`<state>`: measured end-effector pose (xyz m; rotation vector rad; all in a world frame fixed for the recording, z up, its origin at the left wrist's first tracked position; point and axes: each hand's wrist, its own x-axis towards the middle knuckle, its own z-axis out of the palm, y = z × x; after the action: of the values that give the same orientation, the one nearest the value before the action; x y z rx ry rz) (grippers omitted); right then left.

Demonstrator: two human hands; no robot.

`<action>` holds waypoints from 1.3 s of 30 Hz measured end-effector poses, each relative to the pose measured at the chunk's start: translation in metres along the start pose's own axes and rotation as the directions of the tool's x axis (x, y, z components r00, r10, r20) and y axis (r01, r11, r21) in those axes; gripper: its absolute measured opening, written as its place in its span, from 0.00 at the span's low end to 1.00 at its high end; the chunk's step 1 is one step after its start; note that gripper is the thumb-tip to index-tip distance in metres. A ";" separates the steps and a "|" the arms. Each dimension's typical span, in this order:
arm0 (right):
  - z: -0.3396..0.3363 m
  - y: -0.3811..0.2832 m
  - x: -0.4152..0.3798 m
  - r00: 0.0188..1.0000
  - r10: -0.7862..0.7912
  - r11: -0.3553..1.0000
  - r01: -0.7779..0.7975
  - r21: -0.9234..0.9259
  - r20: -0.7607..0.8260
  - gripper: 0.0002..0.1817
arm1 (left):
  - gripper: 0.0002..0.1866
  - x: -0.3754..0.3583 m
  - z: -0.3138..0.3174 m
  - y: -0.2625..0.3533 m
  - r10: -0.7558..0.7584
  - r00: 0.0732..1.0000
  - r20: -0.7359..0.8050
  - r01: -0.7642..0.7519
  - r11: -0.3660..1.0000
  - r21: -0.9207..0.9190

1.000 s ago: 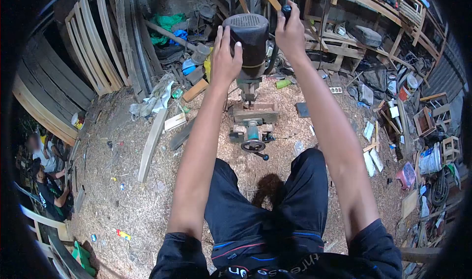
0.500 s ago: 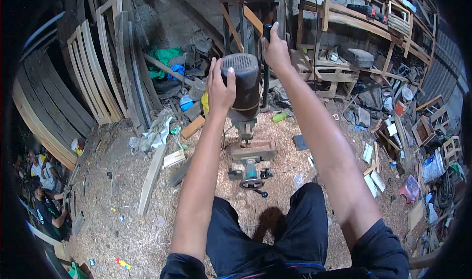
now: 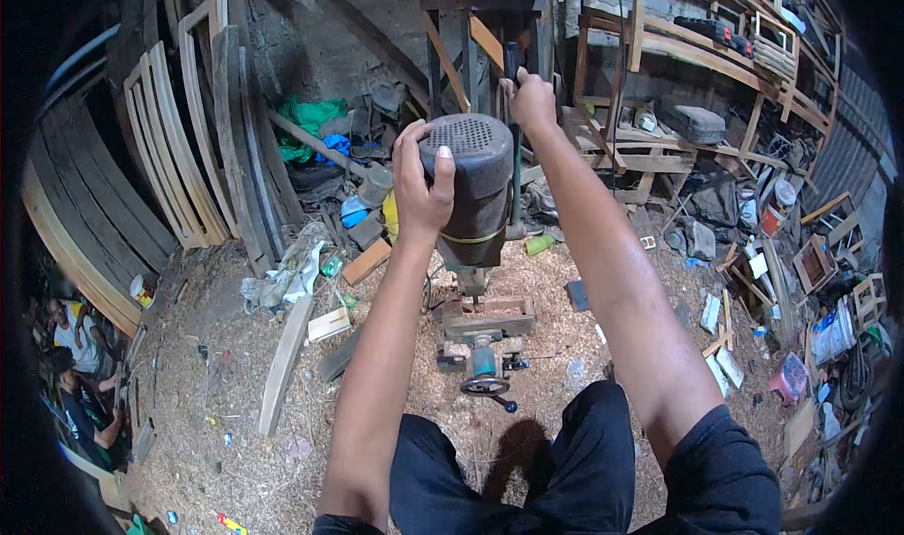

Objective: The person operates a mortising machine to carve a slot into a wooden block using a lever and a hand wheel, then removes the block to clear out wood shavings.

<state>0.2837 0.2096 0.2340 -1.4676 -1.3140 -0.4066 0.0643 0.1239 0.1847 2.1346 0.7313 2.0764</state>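
Note:
A dark cylindrical motor housing [image 3: 476,186] with a perforated top stands upright in the middle of the view. My left hand [image 3: 424,179] rests against its left side, fingers apart, thumb up on the near side. Behind and to the right, my right hand [image 3: 532,102] is closed around a black lever handle [image 3: 511,59]. Under the motor, a wooden block [image 3: 490,324] with a hollow in its top sits below the machine's tool. A teal vise [image 3: 483,361] with a handwheel [image 3: 485,385] is in front of that block, nearest my knees.
Curved planks [image 3: 85,205] lean at the left. Two people [image 3: 85,413] are at the lower left edge. A loose board [image 3: 285,365] lies on the shavings-covered floor. Wooden frames [image 3: 706,50] and a pink basket [image 3: 789,379] are at the right.
My right hand and the lever handle have come lower. The motor housing looks larger and nearer, and the camera view has shifted slightly. My left hand stays on the housing.

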 end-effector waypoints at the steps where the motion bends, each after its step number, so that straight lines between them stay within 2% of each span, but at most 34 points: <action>1: 0.007 0.006 0.002 1.000 -0.023 1.000 0.023 -0.014 0.004 0.16 | 0.27 0.000 -0.001 0.001 -0.005 1.000 0.010 0.005 1.000 -0.004; 5: 0.013 0.011 0.009 0.995 0.042 0.999 -0.041 -0.014 0.093 0.13 | 0.28 0.001 -0.002 -0.001 0.015 1.000 0.021 -0.014 1.000 -0.017; 7: 0.027 0.030 0.007 0.999 -0.007 1.000 0.006 0.017 0.033 0.13 | 0.28 -0.002 -0.005 -0.003 -0.009 0.999 0.052 0.011 1.000 -0.028; 8: 0.033 0.045 0.006 0.994 0.001 1.000 -0.002 0.013 0.109 0.15 | 0.28 -0.007 -0.006 -0.002 -0.038 0.998 0.054 0.040 0.999 -0.033; 9: 0.019 0.035 -0.013 0.990 0.087 0.996 -0.085 -0.020 0.110 0.18 | 0.27 -0.014 -0.011 0.002 -0.066 0.997 0.048 0.067 0.997 -0.034; 10: 0.018 0.044 -0.037 0.994 0.095 0.991 -0.100 0.090 0.062 0.18 | 0.27 -0.024 -0.021 0.012 -0.112 0.992 0.058 0.112 0.994 -0.009; 11: 0.013 0.052 -0.058 0.994 0.110 0.974 -0.109 0.198 0.007 0.19 | 0.27 -0.043 -0.028 0.012 -0.215 0.975 0.052 0.219 0.972 -0.086; 13: -0.025 0.036 -0.141 0.963 0.268 0.912 -0.251 0.325 -0.006 0.21 | 0.26 -0.103 -0.047 0.017 -0.354 0.935 -0.008 0.353 0.935 -0.026; 15: -0.031 0.066 -0.243 0.964 0.265 0.892 -0.257 0.373 0.030 0.25 | 0.25 -0.192 -0.063 0.008 -0.544 0.839 0.015 0.541 0.837 0.083; 16: -0.042 0.078 -0.301 0.951 0.280 0.929 -0.303 0.212 0.131 0.26 | 0.23 -0.234 -0.068 0.009 -0.610 0.790 0.061 0.607 0.792 0.065; 17: -0.054 0.075 -0.358 0.912 0.331 0.906 -0.379 0.188 0.244 0.27 | 0.22 -0.280 -0.073 0.014 -0.642 0.758 0.115 0.621 0.764 0.174; 18: -0.053 0.087 -0.424 0.895 0.325 0.890 -0.399 0.222 0.307 0.33 | 0.23 -0.326 -0.081 0.019 -0.712 0.661 0.238 0.678 0.702 0.217; 19: -0.059 0.098 -0.479 0.871 0.261 0.954 -0.299 0.027 0.415 0.45 | 0.26 -0.358 -0.083 0.021 -0.763 0.543 0.350 0.723 0.637 0.267; 20: -0.074 0.088 -0.501 0.729 0.284 0.950 -0.303 -0.078 0.623 0.53 | 0.29 -0.372 -0.077 0.020 -0.800 0.447 0.400 0.747 0.579 0.325; 21: -0.086 0.076 -0.518 0.531 0.316 0.941 -0.284 -0.187 0.786 0.61 | 0.32 -0.387 -0.072 0.026 -0.830 0.335 0.445 0.764 0.516 0.388; 22: -0.081 0.079 -0.529 0.392 0.347 0.915 -0.340 -0.216 0.852 0.65 | 0.36 -0.408 -0.070 0.032 -0.849 0.211 0.485 0.769 0.451 0.453; 23: -0.077 0.080 -0.544 0.333 0.382 0.914 -0.277 -0.298 0.862 0.69 | 0.45 -0.426 -0.067 0.032 -0.778 0.390 0.492 0.593 0.621 0.512; 24: -0.075 0.079 -0.556 0.272 0.416 0.906 -0.204 -0.370 0.868 0.73 | 0.47 -0.432 -0.070 0.033 -0.796 0.336 0.503 0.602 0.592 0.535; 25: -0.076 0.085 -0.559 0.218 0.406 0.908 -0.209 -0.364 0.888 0.73 | 0.49 -0.432 -0.070 0.029 -0.808 0.293 0.511 0.606 0.571 0.555; 26: -0.078 0.092 -0.561 0.159 0.392 0.909 -0.215 -0.356 0.906 0.73 | 0.49 -0.433 -0.070 0.026 -0.809 0.284 0.514 0.620 0.564 0.546; 29: -0.081 0.088 -0.557 0.070 0.346 0.909 -0.274 -0.315 0.936 0.69 | 0.50 -0.442 -0.075 0.024 -0.821 0.241 0.518 0.664 0.529 0.529; 31: -0.083 0.086 -0.555 0.114 0.244 0.917 -0.352 -0.190 0.963 0.66 | 0.51 -0.437 -0.077 0.025 -0.818 0.201 0.539 0.678 0.513 0.526; 34: -0.080 0.085 -0.545 0.155 0.308 0.915 -0.317 -0.248 0.939 0.61 | 0.52 -0.437 -0.076 0.025 -0.824 0.205 0.528 0.677 0.509 0.531; 35: -0.082 0.083 -0.543 0.174 0.320 0.916 -0.308 -0.258 0.931 0.60 | 0.52 -0.439 -0.076 0.026 -0.814 0.244 0.527 0.667 0.536 0.518; 36: -0.083 0.080 -0.545 0.239 0.366 0.898 -0.345 -0.273 0.900 0.52 | 0.52 -0.445 -0.075 0.022 -0.802 0.283 0.525 0.654 0.562 0.506; 38: -0.078 0.088 -0.549 0.270 0.317 0.871 -0.463 -0.166 0.909 0.50 | 0.53 -0.456 -0.074 0.016 -0.778 0.355 0.518 0.619 0.611 0.493; 39: -0.074 0.095 -0.555 0.289 0.296 0.849 -0.517 -0.112 0.911 0.49 | 0.53 -0.451 -0.075 0.019 -0.802 0.288 0.524 0.648 0.566 0.510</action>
<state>0.2091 -0.1116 -0.2286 -1.8335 -1.6136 1.0682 0.0110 -0.0861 -0.2187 1.8302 1.4412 0.5917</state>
